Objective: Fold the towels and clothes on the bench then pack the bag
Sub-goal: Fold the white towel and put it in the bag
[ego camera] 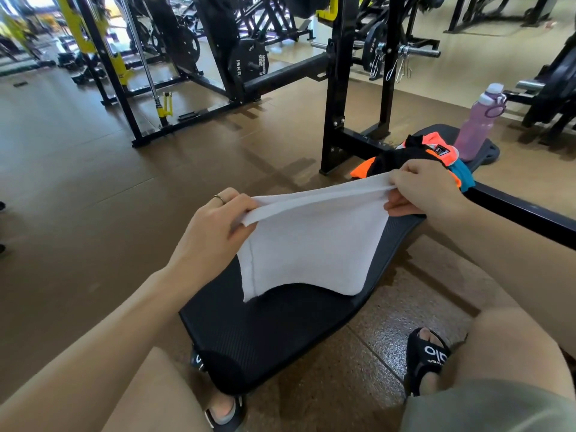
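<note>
A white towel (308, 244) hangs doubled over above the black bench (268, 332). My left hand (215, 226) pinches its upper left corners and my right hand (427, 188) pinches its upper right corners, so the top edge is stretched between them. The towel's lower edge brushes the bench pad. Behind my right hand lies a heap of clothes (414, 154) in orange, black and teal on the far part of the bench. No bag is in view.
A pink water bottle (477, 126) stands at the far end of the bench. A black rack upright (339, 85) and weight plates (249, 62) rise behind it. My knees and sandalled feet (427, 360) straddle the bench. Brown floor lies to the left.
</note>
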### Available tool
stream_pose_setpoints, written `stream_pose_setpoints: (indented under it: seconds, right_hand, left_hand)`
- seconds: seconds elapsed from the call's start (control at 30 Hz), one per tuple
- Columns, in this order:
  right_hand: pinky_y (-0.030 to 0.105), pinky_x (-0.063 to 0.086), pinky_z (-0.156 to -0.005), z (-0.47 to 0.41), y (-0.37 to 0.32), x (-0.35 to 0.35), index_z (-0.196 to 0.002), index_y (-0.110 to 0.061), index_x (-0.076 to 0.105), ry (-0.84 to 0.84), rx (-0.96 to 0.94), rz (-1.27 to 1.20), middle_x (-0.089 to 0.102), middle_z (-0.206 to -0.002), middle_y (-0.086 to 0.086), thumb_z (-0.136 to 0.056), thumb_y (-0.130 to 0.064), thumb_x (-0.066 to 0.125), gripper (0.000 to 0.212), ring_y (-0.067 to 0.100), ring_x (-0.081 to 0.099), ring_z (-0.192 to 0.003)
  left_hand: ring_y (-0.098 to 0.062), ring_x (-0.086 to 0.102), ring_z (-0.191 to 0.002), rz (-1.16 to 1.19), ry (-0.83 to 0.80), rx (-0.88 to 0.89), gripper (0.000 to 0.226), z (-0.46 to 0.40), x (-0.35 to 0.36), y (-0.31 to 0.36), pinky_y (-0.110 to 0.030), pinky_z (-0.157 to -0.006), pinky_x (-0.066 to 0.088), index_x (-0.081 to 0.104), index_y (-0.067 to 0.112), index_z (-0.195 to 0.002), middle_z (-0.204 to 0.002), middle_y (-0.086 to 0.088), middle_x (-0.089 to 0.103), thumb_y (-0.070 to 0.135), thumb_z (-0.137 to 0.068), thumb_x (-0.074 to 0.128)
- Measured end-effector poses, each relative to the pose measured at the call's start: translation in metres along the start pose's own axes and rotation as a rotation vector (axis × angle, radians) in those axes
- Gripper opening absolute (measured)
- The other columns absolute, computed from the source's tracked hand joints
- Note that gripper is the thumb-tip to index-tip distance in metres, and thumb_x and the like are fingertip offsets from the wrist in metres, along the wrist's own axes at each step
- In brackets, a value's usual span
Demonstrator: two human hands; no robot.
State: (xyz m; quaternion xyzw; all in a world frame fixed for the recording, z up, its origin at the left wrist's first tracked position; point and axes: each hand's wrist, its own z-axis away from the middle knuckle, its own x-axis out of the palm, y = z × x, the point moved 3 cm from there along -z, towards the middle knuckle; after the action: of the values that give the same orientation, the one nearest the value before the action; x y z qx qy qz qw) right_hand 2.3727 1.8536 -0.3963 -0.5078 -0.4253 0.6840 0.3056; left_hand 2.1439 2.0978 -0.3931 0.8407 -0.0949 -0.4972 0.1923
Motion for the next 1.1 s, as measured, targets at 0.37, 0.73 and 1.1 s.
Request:
stream_pose_setpoints:
  seconds: [0.37,0.73,1.1]
  right_hand:
    - [0.036,0.062,-0.074,0.000,-0.007,0.006,-0.104,-0.010,0.061,0.120,-0.038,-0.109,0.062,-0.093,0.008,-0.102,-0.003,0.032,0.030,0.025,0.072,-0.080]
    - [0.043,0.050,-0.090,-0.004,-0.008,0.006,-0.127,-0.011,0.053,0.014,-0.097,0.420,0.059,-0.115,0.012,-0.097,-0.039,0.052,0.041,0.029,0.060,-0.106]
    - [0.047,0.050,-0.098,0.088,-0.050,0.080,-0.099,-0.017,0.063,-0.431,-0.720,-0.126,0.067,-0.100,-0.008,-0.093,-0.022,0.067,0.009,0.013,0.064,-0.106]
  left_hand:
    - [-0.015,0.061,-0.082,0.036,0.043,-0.084,0.012,-0.004,-0.003,-0.009,-0.028,-0.075,0.049,0.074,0.018,-0.083,-0.088,0.007,0.065,0.012,-0.092,0.068]
    - [-0.014,0.072,-0.088,0.482,0.069,-0.233,0.007,-0.013,-0.016,0.023,-0.026,-0.081,0.057,0.069,0.010,-0.088,-0.091,0.000,0.074,0.003,-0.090,0.071]
    - [-0.005,0.060,-0.076,0.422,0.010,-0.143,0.009,-0.023,-0.006,0.051,-0.014,-0.068,0.044,0.065,0.013,-0.091,-0.083,0.006,0.067,0.007,-0.096,0.060]
